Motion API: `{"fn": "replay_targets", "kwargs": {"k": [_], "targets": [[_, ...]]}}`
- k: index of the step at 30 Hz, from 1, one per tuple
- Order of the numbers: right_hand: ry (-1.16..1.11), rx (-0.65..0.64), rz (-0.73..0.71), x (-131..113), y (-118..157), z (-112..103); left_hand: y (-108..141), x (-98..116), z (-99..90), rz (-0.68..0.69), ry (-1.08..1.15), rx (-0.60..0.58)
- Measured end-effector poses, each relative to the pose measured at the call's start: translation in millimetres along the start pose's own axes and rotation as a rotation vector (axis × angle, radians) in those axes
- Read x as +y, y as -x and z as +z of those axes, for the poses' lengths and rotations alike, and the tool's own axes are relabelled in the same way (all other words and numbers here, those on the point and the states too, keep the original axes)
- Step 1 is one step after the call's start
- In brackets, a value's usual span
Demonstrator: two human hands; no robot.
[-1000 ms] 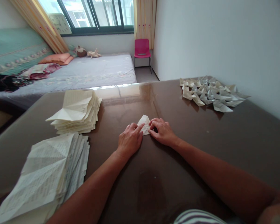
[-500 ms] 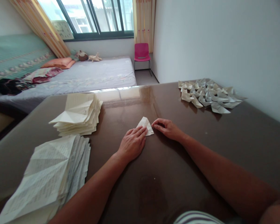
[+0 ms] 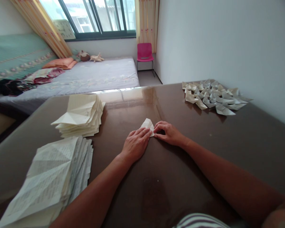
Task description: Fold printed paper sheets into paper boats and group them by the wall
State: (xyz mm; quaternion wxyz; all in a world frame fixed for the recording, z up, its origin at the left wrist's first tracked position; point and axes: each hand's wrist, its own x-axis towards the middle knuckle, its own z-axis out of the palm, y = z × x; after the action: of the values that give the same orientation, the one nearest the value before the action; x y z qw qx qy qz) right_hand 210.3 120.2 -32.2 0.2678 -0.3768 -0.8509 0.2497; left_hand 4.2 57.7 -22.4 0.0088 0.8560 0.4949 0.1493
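Observation:
A small piece of folded paper (image 3: 147,123) lies on the brown table (image 3: 123,202), its pointed end facing away from me. My left hand (image 3: 137,144) rests flat over its lower left part, fingers stretched out and pressing it to the tabletop. At the paper's right corner, my right hand (image 3: 167,133) has thumb and forefinger brought together on the edge. The fingers of both hands cover the lower part of the paper.
Two stacks of creased paper sheets, a cream stack (image 3: 82,115) and a printed stack (image 3: 54,174), stand on the left. Several folded paper boats (image 3: 212,95) sit at the back right near the wall. Beyond the table are a bed (image 3: 104,74) and a pink chair (image 3: 144,52).
My right hand has moved slightly left and down, from beside the paper onto its right corner, which it now pinches. My left hand still presses the paper down.

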Motion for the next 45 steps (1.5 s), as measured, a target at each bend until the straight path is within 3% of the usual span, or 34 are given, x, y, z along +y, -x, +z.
{"fn": "replay_targets", "kwargs": {"k": [4, 9, 15, 33, 36, 39, 45], "targets": [[0.075, -0.006, -0.049, -3.3, 1.8, -4.0, 1.2, 0.9, 1.4, 0.006, -0.028, 0.0], [0.324, -0.147, -0.244, -18.4, 8.5, -15.8, 1.8, 1.5, 1.6, 0.013, -0.07, -0.002], [0.592, -0.209, -0.227, -34.7, 15.4, -20.5, 1.6, 2.7, 2.3, 0.017, -0.105, 0.011], [0.523, -0.166, -0.177, -34.3, 13.4, -15.7, 8.4, -3.4, 7.3, 0.01, -0.052, 0.031], [0.353, -0.06, -0.09, -18.5, 8.7, -7.4, 6.6, -3.8, 9.2, -0.002, -0.027, 0.064], [0.198, 0.15, 0.073, 0.8, -1.7, 1.4, 2.7, -3.7, 9.5, -0.011, -0.011, 0.093], [0.276, 0.068, 0.136, 10.5, -27.7, 10.5, 1.9, -4.7, 6.5, -0.002, 0.0, 0.121]]}}
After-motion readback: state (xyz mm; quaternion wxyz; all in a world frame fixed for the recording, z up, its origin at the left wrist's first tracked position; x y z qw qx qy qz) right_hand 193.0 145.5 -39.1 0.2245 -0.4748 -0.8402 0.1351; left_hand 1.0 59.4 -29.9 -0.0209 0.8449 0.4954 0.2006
